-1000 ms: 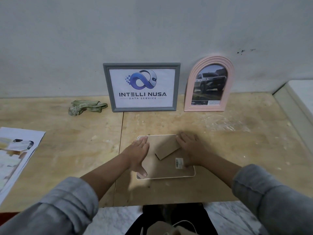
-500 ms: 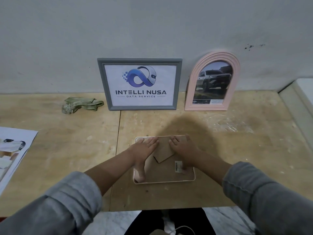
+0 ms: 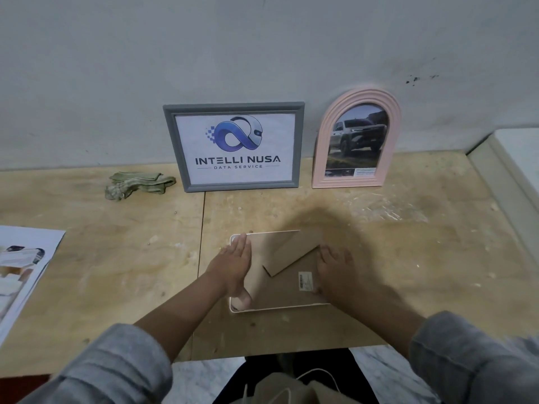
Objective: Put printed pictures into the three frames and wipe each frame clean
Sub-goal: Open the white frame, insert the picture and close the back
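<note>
A: Plywood, pale and scuffed, is what I'm looking down on: the table (image 3: 408, 258) runs up to a grey wall (image 3: 262, 53). In front of me a white frame (image 3: 280, 308) lies face down, brown backing board (image 3: 288, 290) up, with its cardboard stand flap (image 3: 291, 259) lying across the middle and a small barcode sticker (image 3: 305, 280) near the right side.

B: And your hands?

A: My left hand (image 3: 233, 266) lies flat on the frame's left edge, fingers straight and together, pointing away from me, the thumb stretched back along the edge toward the near corner. My right hand (image 3: 335, 269) rests on the right edge, fingers spread and only slightly bent, pressing down; it grips nothing that I can see. Both sleeves are grey.

B: The other two frames?

A: Standing against the wall, well apart from my hands. The grey frame (image 3: 233, 145) holds a print reading "INTELLI NUSA DATA SERVICE" with a blue logo. Just to its right the pink arched frame (image 3: 357, 138) holds a picture of a pickup truck.

B: Anything else on the table?

A: A crumpled greenish cloth (image 3: 137, 185) just left of the grey frame, and printed sheets (image 3: 20, 266) at the far left edge. Whether the face-down frame has a picture in it, I cannot tell.
</note>
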Motion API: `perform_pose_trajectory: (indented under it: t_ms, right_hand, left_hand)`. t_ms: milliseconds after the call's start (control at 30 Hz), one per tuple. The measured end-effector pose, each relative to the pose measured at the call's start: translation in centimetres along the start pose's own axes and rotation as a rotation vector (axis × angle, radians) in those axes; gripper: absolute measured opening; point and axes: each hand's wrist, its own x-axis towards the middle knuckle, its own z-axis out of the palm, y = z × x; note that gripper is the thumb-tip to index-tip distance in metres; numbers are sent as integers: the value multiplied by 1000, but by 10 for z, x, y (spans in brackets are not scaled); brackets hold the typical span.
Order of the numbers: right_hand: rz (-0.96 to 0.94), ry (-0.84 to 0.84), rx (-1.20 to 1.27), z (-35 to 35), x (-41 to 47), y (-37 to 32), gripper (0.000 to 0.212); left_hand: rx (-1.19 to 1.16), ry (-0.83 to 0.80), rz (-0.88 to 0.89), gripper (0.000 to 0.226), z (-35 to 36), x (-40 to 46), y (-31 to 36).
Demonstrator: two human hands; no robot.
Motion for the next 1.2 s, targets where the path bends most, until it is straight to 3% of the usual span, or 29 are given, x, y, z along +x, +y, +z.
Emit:
perform_pose_trajectory:
  t_ms: [133, 233, 400, 567, 667, 733, 800, 900, 967, 1100, 1200]
  right_hand:
    - [-57, 55, -66, 15, -13, -1, 82]
    - [-99, -33, -93, 19, -8, 0, 72]
    - [-101, -91, -70, 15, -7, 3, 75]
    - [-84, -55, -17, 20, -9, 1, 78]
    - [-19, 51, 296, 28, -13, -2, 79]
    - [92, 179, 619, 33, -17, -7, 73]
    - [207, 291, 849, 31, -20, -17, 62]
    - [363, 339, 1058, 27, -13, -29, 53]
    - [484, 349, 1240, 20, -10, -30, 44]
    - [549, 366, 1397, 11, -6, -21, 46]
    - [526, 372, 1363, 0, -6, -12, 40]
  left_hand:
    - [-28, -23, 19, 139, 4, -3, -3]
    - [-2, -64, 70, 145, 1, -3, -10]
    - [-7, -119, 142, 150, -3, -1, -23]
    - [-61, -29, 109, 130, 2, -6, -22]
    - [-365, 240, -10, 84, 16, -20, -18]
    - [-617, 497, -155, 56, 29, -30, -7]
    - [-848, 639, -342, 34, 35, -34, 7]
    - [-1083, 606, -642, 18, 25, -30, 20]
    - [-1155, 542, -740, 14, 18, -23, 19]
    - [-1211, 431, -697, 31, 9, -17, 7]
    - [-1249, 351, -649, 31, -3, -17, -2]
